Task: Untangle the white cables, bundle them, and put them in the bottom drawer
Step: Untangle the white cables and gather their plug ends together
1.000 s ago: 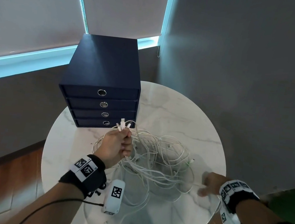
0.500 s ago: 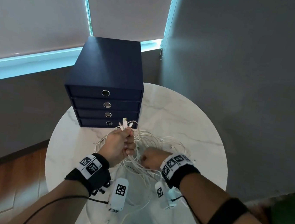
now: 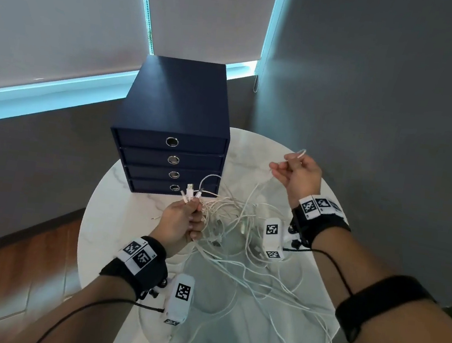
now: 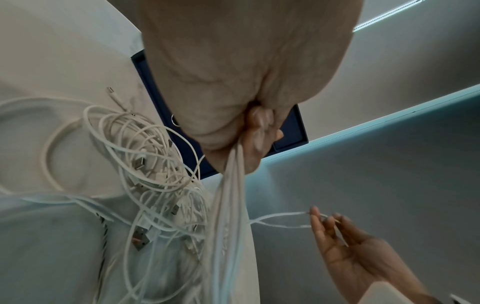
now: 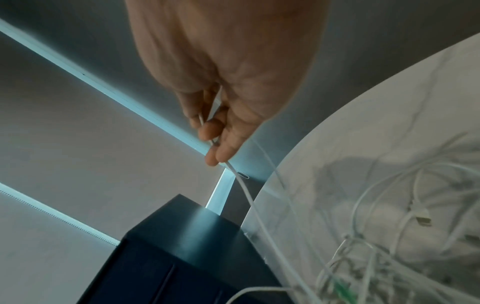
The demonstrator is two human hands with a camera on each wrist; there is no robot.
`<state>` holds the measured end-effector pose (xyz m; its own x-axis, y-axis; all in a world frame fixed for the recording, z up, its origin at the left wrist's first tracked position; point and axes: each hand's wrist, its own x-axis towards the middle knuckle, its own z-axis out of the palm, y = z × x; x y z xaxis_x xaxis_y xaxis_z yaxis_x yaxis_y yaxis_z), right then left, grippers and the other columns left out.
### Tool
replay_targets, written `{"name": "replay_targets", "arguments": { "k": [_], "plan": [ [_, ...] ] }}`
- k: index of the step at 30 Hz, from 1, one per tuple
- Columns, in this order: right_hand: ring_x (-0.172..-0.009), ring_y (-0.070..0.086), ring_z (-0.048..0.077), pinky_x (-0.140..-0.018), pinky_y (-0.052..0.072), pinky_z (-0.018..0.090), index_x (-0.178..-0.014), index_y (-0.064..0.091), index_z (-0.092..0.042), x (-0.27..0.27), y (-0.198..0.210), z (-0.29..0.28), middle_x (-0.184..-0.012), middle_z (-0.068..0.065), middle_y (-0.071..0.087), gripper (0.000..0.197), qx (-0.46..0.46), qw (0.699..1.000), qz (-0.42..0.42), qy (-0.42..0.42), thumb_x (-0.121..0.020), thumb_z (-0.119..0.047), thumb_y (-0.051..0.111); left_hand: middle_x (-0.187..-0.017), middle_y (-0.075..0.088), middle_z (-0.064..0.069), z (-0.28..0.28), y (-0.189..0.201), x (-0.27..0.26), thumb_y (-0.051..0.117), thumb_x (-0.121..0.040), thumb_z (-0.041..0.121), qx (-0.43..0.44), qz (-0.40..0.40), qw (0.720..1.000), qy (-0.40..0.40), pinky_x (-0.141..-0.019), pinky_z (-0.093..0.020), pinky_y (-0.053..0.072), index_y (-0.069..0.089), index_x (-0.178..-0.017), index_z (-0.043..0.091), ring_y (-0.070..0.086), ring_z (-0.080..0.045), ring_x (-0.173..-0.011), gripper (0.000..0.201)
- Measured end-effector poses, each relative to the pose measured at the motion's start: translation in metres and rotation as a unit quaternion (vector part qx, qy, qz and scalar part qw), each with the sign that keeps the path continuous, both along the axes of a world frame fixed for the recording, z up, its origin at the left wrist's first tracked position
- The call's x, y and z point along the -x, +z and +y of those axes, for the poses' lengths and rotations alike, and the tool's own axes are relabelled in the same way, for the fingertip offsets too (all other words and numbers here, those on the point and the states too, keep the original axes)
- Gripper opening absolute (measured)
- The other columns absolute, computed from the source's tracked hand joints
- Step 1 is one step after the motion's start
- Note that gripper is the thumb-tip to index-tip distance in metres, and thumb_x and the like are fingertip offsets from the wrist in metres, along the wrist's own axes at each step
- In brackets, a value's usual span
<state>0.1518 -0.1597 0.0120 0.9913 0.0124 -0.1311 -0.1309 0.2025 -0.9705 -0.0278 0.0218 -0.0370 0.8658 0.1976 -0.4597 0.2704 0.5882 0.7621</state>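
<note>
white cables (image 3: 229,228) in left hand (image 3: 181,222), one strand in right hand (image 3: 299,174)

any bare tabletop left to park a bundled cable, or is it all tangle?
Bare marble shows on the table left of the left hand, in front of the drawer unit, and at the far edge right of the unit, beyond the right hand. The white cables crowd the middle and near right.
</note>
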Motion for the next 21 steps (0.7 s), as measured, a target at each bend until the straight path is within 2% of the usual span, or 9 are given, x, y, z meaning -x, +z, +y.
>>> {"name": "replay_targets", "arguments": {
  "k": [5,7,10,13,15,18,21],
  "plan": [
    [-0.059,0.067,0.026,-0.057,0.058,0.028,-0.083,0.059,-0.008,0.0,-0.01,-0.016,-0.063,0.01,0.051,0.019,0.084,0.995,0.035,0.046,-0.098,-0.004,0.049,-0.052,0.029,0.005,-0.002,0.001,-0.006,0.036,-0.108,0.022,-0.018,-0.005,1.0,0.009,-0.04,-0.02,0.025,0.045,-0.074,0.014,0.024,-0.009,-0.041,0.037],
    [-0.062,0.068,0.03,-0.058,0.059,0.029,-0.085,0.061,-0.005,0.003,-0.011,-0.018,-0.063,0.01,0.05,0.018,0.095,0.991,0.057,0.072,-0.099,-0.004,0.049,-0.055,0.034,0.003,-0.004,0.002,-0.01,0.038,-0.108,0.024,-0.04,-0.017,0.999,0.016,-0.04,-0.021,0.028,0.048,-0.075,0.013,0.027,-0.009,-0.041,0.036],
    [-0.068,0.07,0.034,-0.064,0.06,0.032,-0.086,0.061,-0.003,0.01,-0.005,-0.015,-0.064,0.011,0.053,0.017,0.093,0.986,0.082,0.116,-0.099,-0.007,0.05,-0.066,0.055,-0.003,-0.01,0.009,-0.017,0.041,-0.107,0.02,-0.094,-0.045,0.994,0.033,-0.041,-0.023,0.035,0.055,-0.081,0.011,0.036,-0.01,-0.043,0.031],
    [-0.069,0.072,0.035,-0.069,0.06,0.037,-0.088,0.062,-0.003,0.021,0.006,-0.005,-0.065,0.011,0.057,0.017,0.104,0.971,0.086,0.197,-0.099,-0.009,0.051,-0.082,0.071,-0.007,-0.017,0.019,-0.027,0.042,-0.107,0.017,-0.117,-0.076,0.989,0.05,-0.042,-0.025,0.042,0.058,-0.087,0.008,0.039,-0.01,-0.043,0.027],
    [-0.065,0.07,0.031,-0.061,0.058,0.035,-0.087,0.063,-0.005,0.028,0.011,0.002,-0.068,0.01,0.057,0.02,0.152,0.954,0.058,0.252,-0.1,-0.013,0.051,-0.093,0.074,-0.01,-0.022,0.023,-0.033,0.042,-0.107,0.017,-0.128,-0.093,0.986,0.055,-0.046,-0.027,0.043,0.058,-0.091,0.007,0.039,-0.011,-0.045,0.024],
    [-0.056,0.064,0.02,-0.051,0.05,0.027,-0.088,0.064,-0.004,0.038,0.014,0.01,-0.076,0.003,0.06,0.022,0.276,0.907,-0.033,0.317,-0.1,-0.019,0.054,-0.099,0.075,-0.015,-0.026,0.025,-0.041,0.042,-0.107,0.018,-0.156,-0.096,0.982,0.053,-0.049,-0.029,0.044,0.059,-0.092,0.007,0.039,-0.013,-0.046,0.025],
    [-0.054,0.059,0.013,-0.052,0.045,0.025,-0.082,0.065,-0.008,0.051,0.013,0.012,-0.071,-0.005,0.065,0.021,0.322,0.861,-0.103,0.38,-0.098,-0.018,0.056,-0.087,0.075,-0.014,-0.026,0.017,-0.047,0.041,-0.107,0.018,-0.161,-0.046,0.985,0.044,-0.05,-0.029,0.042,0.06,-0.098,0.002,0.044,-0.014,-0.047,0.026]
  ]
}}
